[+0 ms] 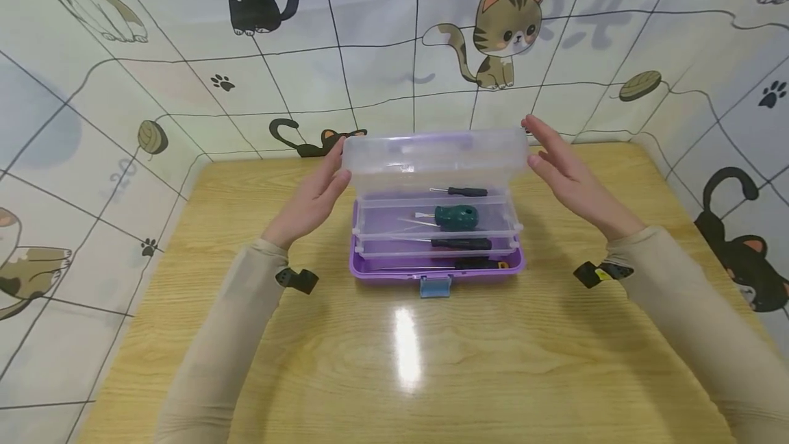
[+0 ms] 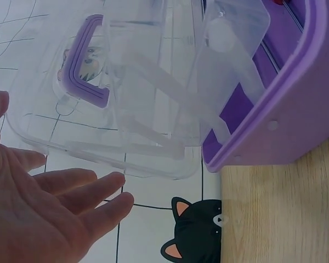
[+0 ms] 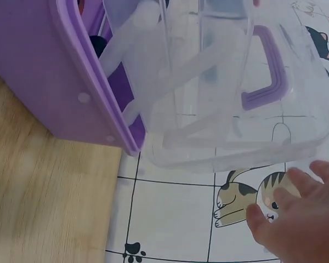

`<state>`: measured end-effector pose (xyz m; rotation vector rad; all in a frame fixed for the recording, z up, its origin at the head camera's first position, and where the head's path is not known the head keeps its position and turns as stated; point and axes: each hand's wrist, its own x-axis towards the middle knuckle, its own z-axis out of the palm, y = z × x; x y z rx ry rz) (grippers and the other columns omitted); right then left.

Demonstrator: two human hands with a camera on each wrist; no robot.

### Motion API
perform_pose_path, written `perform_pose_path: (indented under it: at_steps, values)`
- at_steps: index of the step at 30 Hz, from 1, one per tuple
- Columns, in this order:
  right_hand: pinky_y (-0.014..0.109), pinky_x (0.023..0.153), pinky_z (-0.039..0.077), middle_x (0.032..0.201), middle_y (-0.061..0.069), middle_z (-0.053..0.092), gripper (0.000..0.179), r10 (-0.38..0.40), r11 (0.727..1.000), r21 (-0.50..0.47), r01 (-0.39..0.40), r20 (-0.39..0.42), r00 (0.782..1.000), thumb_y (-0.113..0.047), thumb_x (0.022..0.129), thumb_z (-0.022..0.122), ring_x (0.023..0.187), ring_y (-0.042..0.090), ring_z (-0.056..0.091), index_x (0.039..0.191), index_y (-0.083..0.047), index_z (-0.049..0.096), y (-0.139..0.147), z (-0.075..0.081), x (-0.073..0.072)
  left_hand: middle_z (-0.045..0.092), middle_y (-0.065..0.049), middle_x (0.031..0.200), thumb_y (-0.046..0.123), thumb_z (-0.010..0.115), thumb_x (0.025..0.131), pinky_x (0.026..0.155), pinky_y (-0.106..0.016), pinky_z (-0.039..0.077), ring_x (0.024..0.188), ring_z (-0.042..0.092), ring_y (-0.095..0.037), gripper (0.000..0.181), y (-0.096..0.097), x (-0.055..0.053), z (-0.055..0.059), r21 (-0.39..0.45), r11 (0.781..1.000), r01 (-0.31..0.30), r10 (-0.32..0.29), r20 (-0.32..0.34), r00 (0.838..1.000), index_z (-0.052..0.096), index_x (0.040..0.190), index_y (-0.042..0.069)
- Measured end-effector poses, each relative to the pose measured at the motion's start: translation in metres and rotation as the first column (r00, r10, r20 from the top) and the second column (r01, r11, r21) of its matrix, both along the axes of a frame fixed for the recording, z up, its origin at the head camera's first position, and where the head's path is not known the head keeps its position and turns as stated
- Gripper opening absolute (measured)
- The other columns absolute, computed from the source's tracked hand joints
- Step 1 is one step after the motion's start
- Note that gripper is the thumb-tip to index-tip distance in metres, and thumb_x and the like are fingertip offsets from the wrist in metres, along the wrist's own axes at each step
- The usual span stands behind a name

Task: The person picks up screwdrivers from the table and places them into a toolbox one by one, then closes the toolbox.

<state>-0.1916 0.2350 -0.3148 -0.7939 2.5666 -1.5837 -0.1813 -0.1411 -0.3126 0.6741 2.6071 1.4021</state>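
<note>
A purple toolbox (image 1: 437,276) stands on the table with its clear lid (image 1: 370,153) raised. Inside, clear stepped trays (image 1: 382,218) are lifted out over the base. A stubby green-handled screwdriver (image 1: 457,216) lies in one tray, with black-handled screwdrivers (image 1: 461,243) above and below it. My left hand (image 1: 311,201) is at the lid's left edge, fingers extended and loosely bent in the left wrist view. At the lid's right edge is my right hand (image 1: 573,183), its fingers likewise extended. Neither hand grips anything; whether fingertips touch the lid, I cannot tell.
The wooden table (image 1: 493,362) extends in front of the toolbox and to both sides. A cat-printed cloth (image 1: 382,26) hangs behind and around it. A blue latch (image 1: 435,286) juts from the box's front, and a purple handle (image 2: 79,66) sits on the lid.
</note>
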Motion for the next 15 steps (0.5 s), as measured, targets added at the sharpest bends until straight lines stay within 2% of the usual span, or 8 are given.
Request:
perform_pose_path:
  at_steps: [3,6,11,13,15]
  values:
    - [0.047,0.104,0.008,0.148,-0.003,0.006,0.054,0.029,0.998,0.059,-0.033,0.069,0.997,-0.02,0.098,0.035,0.132,0.011,0.007,0.144,-0.017,0.008,0.003,0.0,-0.002,0.019,-0.005,0.145,0.027,0.032,0.098,0.102,-0.034,0.024,0.126,0.031,-0.019,0.056,0.0,0.0,-0.003,0.015,1.0,0.02,-0.02,0.014,1.0,0.0,0.143,0.026]
    - [0.042,0.105,0.008,0.148,-0.006,0.002,0.054,0.055,0.995,0.073,-0.063,0.107,0.993,-0.02,0.098,0.034,0.132,0.011,0.005,0.144,-0.022,0.006,0.009,-0.007,-0.005,0.02,-0.005,0.145,0.026,0.032,0.098,0.101,-0.035,0.025,0.124,0.034,-0.021,0.057,-0.001,-0.001,-0.005,0.038,0.998,0.044,-0.045,0.024,0.999,-0.002,0.143,0.028]
    - [0.021,0.099,0.026,0.149,0.0,0.006,0.058,0.122,0.992,0.004,-0.123,0.078,0.989,-0.009,0.096,0.037,0.131,0.022,0.018,0.144,-0.026,0.008,0.017,-0.025,-0.015,0.023,-0.005,0.144,0.025,0.033,0.098,0.101,-0.035,0.025,0.125,0.032,-0.017,0.058,-0.005,-0.001,-0.009,0.062,0.995,0.072,-0.075,0.052,0.996,-0.003,0.142,0.032]
    - [0.016,0.094,0.032,0.148,0.003,0.009,0.061,0.147,0.989,-0.023,-0.146,0.064,0.987,-0.005,0.095,0.038,0.129,0.025,0.024,0.144,-0.026,0.009,0.019,-0.031,-0.016,0.023,-0.005,0.144,0.025,0.033,0.098,0.101,-0.035,0.025,0.125,0.031,-0.014,0.058,-0.006,0.0,-0.011,0.075,0.993,0.087,-0.092,0.072,0.993,-0.005,0.142,0.033]
    - [0.016,0.092,0.034,0.148,0.003,0.01,0.062,0.153,0.988,-0.025,-0.152,0.066,0.986,-0.003,0.094,0.04,0.128,0.027,0.027,0.144,-0.026,0.01,0.019,-0.033,-0.015,0.023,-0.006,0.144,0.023,0.033,0.098,0.101,-0.034,0.025,0.125,0.031,-0.012,0.059,-0.008,0.001,-0.013,0.101,0.988,0.113,-0.122,0.083,0.989,-0.006,0.142,0.032]
